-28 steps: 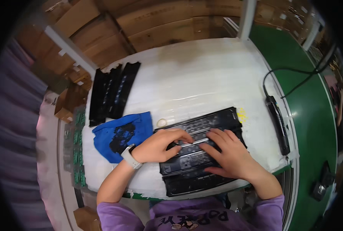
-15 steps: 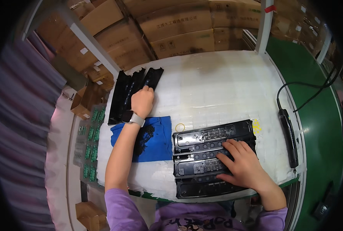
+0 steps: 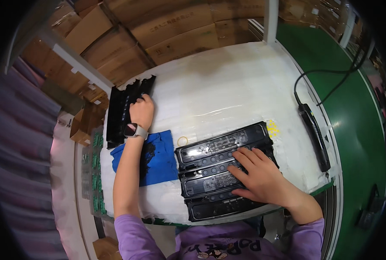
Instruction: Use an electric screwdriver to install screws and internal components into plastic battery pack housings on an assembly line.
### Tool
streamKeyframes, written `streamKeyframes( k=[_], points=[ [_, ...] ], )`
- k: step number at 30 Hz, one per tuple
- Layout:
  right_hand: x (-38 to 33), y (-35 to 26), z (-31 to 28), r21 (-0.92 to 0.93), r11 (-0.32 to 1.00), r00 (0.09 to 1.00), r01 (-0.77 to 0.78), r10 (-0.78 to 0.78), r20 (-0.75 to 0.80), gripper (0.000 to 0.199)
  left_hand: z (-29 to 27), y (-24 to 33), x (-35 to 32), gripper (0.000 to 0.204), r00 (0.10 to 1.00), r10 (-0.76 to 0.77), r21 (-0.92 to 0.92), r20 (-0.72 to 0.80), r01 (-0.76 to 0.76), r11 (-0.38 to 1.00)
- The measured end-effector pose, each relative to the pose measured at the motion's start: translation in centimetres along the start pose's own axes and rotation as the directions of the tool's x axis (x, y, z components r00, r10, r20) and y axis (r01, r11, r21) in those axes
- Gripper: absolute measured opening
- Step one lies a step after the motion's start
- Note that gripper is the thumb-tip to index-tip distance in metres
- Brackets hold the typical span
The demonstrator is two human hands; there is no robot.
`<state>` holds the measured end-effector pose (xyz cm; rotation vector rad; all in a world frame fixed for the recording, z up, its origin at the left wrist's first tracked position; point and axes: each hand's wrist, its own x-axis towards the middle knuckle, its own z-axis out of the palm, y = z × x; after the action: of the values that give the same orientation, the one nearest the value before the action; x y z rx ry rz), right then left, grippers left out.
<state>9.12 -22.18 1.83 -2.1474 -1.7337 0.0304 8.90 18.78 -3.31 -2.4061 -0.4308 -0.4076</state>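
My left hand, a watch on its wrist, has its fingers curled at the right edge of a group of long black plastic panels at the table's far left. The fingertips are partly hidden; they close on the rightmost panel. My right hand lies spread over other black plastic panels at the front, its fingers resting on rows of round black buttons. These panels sit side by side, with recessed faces and small moulded parts. Below the left wrist lies a blue cloth with a heap of small black pieces.
A yellow ring and small yellow pieces lie near the front panels. A black corded electric screwdriver rests at the right edge. Green circuit boards stand left of the table; cardboard boxes are stacked behind.
The view has shifted, so the table appears moved left. My left hand stays at the far-left panels, and my right hand stays spread on the front ones.
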Motion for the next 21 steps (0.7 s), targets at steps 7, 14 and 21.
streamKeyframes(
  k=[7, 14, 21],
  points=[
    [-0.3, 0.2, 0.2, -0.013, 1.0, 1.0, 0.0, 0.0, 0.002, 0.055, -8.4, 5.4, -1.0, 0.032, 0.925, 0.25, -0.517, -0.287, -0.369, 0.772],
    [-0.3, 0.2, 0.3, -0.011, 1.0, 1.0, -0.001, 0.001, -0.005, 0.055, -14.0, 11.0, -3.9, 0.029, 0.862, 0.391, -0.844, -0.322, -0.448, 0.294],
    [-0.4, -0.4, -0.1, -0.024, 0.999, 0.999, -0.036, 0.037, 0.021, 0.053, -14.5, 11.4, -5.5, 0.031, 0.946, 0.268, -0.94, -0.182, -0.248, 0.236]
  ],
)
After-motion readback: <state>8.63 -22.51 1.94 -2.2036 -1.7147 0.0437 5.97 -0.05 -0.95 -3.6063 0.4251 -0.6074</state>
